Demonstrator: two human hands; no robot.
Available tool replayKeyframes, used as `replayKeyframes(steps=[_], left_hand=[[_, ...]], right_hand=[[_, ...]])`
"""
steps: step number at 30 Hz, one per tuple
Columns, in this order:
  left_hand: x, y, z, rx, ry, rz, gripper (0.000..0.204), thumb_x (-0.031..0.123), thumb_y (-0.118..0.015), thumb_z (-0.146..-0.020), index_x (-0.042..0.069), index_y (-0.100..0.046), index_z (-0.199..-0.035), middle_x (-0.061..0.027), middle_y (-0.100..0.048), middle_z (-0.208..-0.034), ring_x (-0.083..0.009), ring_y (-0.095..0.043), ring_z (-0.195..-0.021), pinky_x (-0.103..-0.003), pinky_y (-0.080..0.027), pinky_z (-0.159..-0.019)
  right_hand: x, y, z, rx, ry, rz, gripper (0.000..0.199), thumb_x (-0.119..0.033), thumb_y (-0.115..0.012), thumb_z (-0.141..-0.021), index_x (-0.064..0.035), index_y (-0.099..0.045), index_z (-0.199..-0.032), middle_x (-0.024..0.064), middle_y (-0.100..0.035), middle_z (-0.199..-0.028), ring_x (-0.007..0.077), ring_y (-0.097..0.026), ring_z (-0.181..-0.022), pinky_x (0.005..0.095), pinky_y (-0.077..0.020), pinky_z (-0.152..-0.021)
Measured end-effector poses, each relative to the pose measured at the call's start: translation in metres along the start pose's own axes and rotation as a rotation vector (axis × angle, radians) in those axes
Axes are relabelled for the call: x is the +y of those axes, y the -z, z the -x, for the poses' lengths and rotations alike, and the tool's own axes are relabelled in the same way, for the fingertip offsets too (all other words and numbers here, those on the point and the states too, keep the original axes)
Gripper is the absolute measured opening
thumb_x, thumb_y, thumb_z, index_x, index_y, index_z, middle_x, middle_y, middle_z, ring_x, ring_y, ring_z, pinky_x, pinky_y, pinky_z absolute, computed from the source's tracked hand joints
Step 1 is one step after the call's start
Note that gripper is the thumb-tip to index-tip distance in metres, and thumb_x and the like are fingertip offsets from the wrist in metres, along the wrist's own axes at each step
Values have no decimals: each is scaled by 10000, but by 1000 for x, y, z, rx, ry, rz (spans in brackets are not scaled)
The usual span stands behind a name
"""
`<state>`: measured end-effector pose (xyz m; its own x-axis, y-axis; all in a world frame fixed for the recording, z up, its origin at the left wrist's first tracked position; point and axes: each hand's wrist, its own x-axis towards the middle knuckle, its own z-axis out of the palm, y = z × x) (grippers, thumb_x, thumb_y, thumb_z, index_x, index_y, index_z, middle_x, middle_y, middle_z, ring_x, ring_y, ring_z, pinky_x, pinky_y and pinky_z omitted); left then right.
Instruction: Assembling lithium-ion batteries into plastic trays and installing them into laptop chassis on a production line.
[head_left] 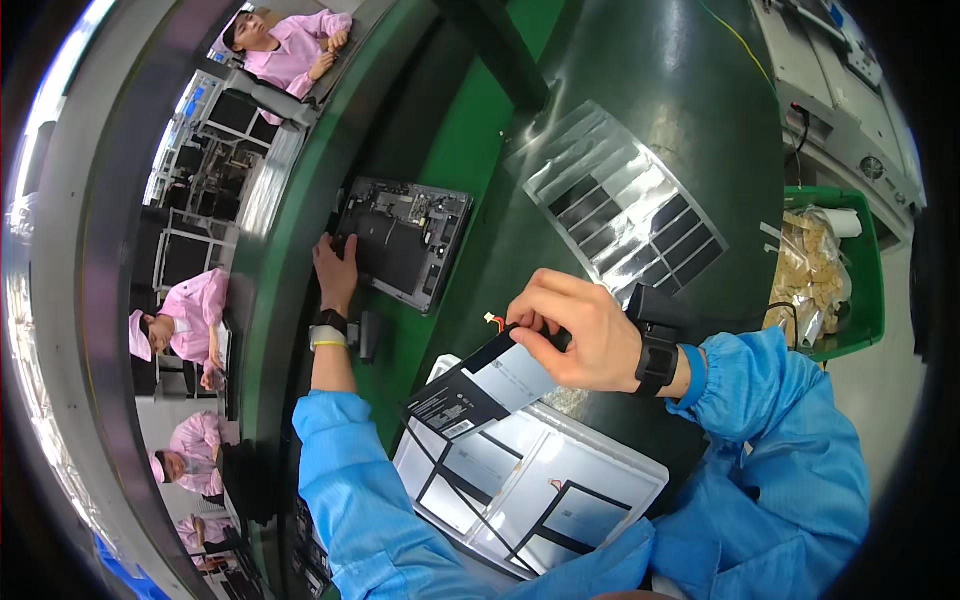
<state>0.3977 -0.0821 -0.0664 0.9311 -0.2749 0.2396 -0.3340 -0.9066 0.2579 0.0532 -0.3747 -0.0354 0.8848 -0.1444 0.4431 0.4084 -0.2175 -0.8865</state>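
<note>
The right hand [585,335] is pinched shut on the upper end of a flat black-and-white battery pack [480,388] with short red wires, holding it tilted above a tray of similar packs [530,490] at the near edge of the desk [620,60]. The left hand [335,265], fingers loosely spread, rests against the left side of an opened grey device [405,240] farther up the desk.

Probably factory: conveyor line [300,230], gowned workers [190,320]
</note>
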Motion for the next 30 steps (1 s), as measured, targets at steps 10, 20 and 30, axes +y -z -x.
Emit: replayKeyframes(steps=[10,20,30], left_hand=[[-43,27,40,-116,25,104,614,273,-717,-952,-27,-521,-1450,-232,-572,-1388,-359,-578,-1287,-411,-453,-1103],[-21,97,164,-490,527,172,638,574,-830,-796,-46,-712,-888,-138,-694,-805,-193,-673,-657,-324,-549,-618],[54,42,151,-17,146,296,530,388,-838,-863,-45,-722,-1145,-131,-753,-940,-216,-715,-804,-339,-567,-733]], right_hand=[[2,-7,0,3,25,-20,146,68,-726,-821,-10,-684,-937,92,-632,-856,175,-662,-697,287,-475,-586],[8,-3,-6,-123,-41,-134,118,12,-753,-871,7,-730,-987,75,-717,-905,130,-705,-782,255,-557,-702],[-23,5,-18,-180,-126,-170,99,69,-728,-874,15,-709,-955,66,-742,-904,104,-695,-820,251,-562,-773]])
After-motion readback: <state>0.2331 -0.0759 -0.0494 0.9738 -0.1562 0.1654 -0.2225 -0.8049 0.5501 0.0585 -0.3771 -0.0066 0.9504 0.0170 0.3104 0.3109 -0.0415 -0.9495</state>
